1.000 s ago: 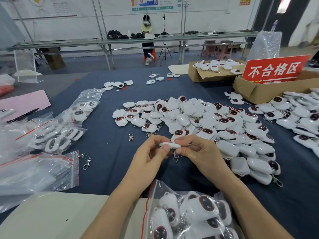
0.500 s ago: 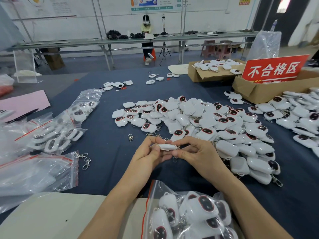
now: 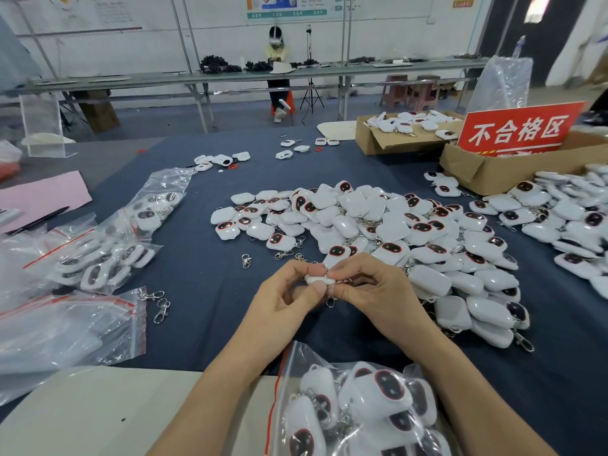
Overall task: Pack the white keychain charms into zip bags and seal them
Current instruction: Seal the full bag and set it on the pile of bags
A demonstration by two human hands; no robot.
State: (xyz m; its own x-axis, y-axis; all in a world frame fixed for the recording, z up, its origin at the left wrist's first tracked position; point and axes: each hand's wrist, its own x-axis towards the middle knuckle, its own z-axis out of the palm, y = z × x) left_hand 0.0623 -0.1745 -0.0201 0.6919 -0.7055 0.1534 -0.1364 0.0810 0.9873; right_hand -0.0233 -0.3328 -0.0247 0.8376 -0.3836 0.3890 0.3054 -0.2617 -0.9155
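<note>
My left hand (image 3: pixel 283 301) and right hand (image 3: pixel 371 291) pinched one charm (image 3: pixel 316 278) mid-frame; I judged gathering its dangling clip (image 3: pixel 330 301) wise before bagging.

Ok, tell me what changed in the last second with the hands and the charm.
The left hand and right hand closed in on the charm; the left thumb slid across its front, so less white shows. Nothing was let go. Its clasp still dangles below; the filled bag and the loose pile stayed put.
</note>
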